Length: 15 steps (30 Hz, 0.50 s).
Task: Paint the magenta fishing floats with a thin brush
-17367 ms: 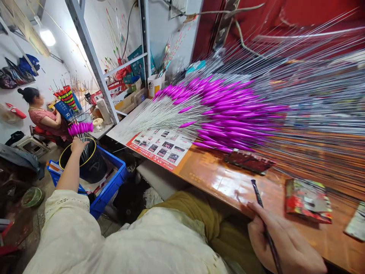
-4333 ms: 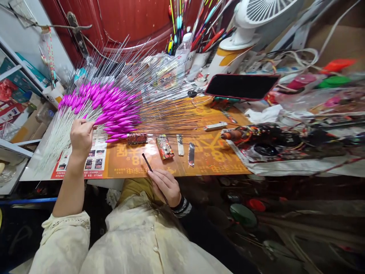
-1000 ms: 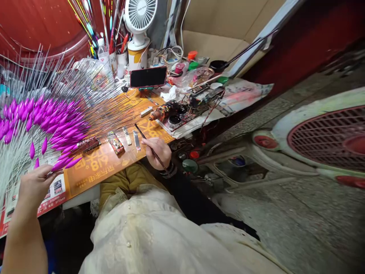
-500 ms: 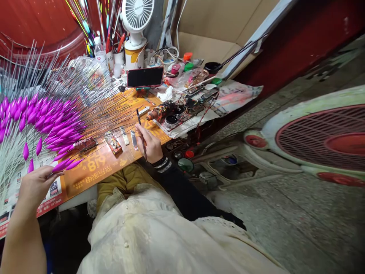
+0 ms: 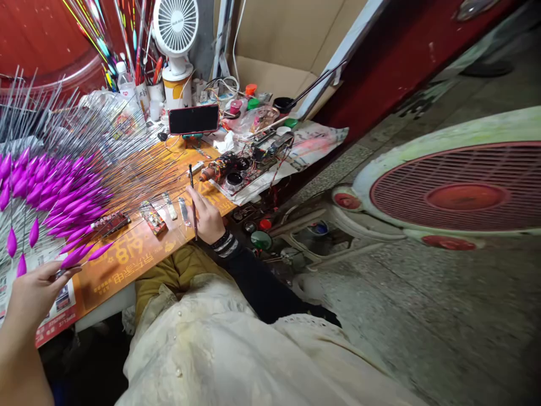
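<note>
At the lower left, my left hand (image 5: 36, 290) has its thumb and fingers pinched on the lower ends of a few purple fishing floats (image 5: 74, 256). Their slim bodies point right over the desk. Beyond that hand, many more purple floats (image 5: 70, 197) stand in a dense bunch, long thin stems fanning up and to the right. My right hand (image 5: 208, 217) is closed around a thin dark brush (image 5: 194, 206), held nearly upright by the desk's front edge. Small flat pieces, among them a paint-crusted block (image 5: 153, 218), lie just left of it.
A propped phone (image 5: 193, 119), a small white fan (image 5: 176, 28) and cups of brushes and floats stand at the back. A paint-stained rotary tool (image 5: 220, 165) lies beside black paint pots (image 5: 234, 179). A large floor fan (image 5: 465, 192) is to the right, beyond the orange desktop (image 5: 122, 270).
The head view has turned right, so the desk and both hands sit further left in the picture. Both hands keep their holds on the floats and the brush.
</note>
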{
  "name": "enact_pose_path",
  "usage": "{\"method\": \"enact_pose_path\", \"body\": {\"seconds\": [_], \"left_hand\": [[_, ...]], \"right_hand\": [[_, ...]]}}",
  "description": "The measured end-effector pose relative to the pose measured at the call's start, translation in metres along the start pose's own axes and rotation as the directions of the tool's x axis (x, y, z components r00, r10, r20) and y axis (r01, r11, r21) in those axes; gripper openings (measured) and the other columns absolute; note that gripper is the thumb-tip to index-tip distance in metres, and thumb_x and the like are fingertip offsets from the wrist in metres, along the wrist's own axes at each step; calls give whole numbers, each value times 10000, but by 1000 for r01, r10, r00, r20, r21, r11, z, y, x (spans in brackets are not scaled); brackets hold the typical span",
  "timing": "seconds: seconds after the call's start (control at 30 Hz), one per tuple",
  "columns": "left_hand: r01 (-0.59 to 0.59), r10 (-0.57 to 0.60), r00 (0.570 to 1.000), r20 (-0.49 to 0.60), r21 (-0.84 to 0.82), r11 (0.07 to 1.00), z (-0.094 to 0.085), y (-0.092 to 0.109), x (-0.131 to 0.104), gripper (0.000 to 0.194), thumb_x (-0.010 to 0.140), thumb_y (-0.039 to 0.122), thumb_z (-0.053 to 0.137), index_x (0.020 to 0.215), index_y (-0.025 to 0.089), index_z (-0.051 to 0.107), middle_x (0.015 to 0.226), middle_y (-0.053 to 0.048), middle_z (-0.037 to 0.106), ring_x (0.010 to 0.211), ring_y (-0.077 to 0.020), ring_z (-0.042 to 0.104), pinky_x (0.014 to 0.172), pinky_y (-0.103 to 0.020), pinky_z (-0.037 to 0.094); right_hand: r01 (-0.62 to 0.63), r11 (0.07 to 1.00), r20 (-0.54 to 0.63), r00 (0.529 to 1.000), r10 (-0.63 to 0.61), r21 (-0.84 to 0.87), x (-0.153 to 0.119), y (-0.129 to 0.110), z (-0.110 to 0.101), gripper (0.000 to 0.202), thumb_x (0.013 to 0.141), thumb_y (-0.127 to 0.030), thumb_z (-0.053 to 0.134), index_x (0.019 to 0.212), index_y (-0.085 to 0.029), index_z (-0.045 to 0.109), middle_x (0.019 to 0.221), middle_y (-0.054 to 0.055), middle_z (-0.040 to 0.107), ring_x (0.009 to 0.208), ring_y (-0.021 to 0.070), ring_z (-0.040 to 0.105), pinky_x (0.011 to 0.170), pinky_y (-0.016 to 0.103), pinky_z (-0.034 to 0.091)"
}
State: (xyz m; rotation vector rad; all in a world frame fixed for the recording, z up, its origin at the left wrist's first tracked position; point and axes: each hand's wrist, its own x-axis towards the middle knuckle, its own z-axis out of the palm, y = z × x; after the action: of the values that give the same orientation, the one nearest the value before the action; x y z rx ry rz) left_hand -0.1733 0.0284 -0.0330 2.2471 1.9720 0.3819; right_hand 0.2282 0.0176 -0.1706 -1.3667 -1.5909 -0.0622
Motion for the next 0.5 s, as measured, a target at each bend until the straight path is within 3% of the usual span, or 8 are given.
{"method": "enact_pose_path", "body": {"seconds": [0.27, 0.4, 0.5], "left_hand": [[-27, 27, 999, 33, 2, 1000, -1, -3, -1, 188, 830, 489, 604, 832, 514, 790, 600, 128, 613, 498, -105, 396, 559, -232, 355], [-58, 58, 998, 25, 2, 998, 0, 4, 0, 212, 843, 483, 581, 799, 476, 788, 638, 126, 638, 523, -107, 441, 560, -233, 357], [-95, 94, 994, 48, 32, 995, 4, 6, 2, 249, 845, 478, 567, 759, 383, 780, 651, 95, 647, 568, -118, 505, 571, -236, 361]], "right_hand": [[-11, 999, -19, 1000, 10, -43, -1, 0, 2, 592, 1049, -222, 387, 1624, -144, 274, 1559, 158, 512, 1457, 259, 504, 1194, 443, 485], [-16, 999, -24, 1000, 15, -50, -1, 2, 3, 590, 1047, -225, 396, 1619, -136, 284, 1555, 167, 515, 1447, 261, 515, 1193, 439, 485], [-2, 999, -64, 998, -1, -39, -3, 3, 2, 555, 1050, -237, 406, 1587, -111, 345, 1509, 190, 558, 1407, 265, 558, 1164, 430, 511]]}}
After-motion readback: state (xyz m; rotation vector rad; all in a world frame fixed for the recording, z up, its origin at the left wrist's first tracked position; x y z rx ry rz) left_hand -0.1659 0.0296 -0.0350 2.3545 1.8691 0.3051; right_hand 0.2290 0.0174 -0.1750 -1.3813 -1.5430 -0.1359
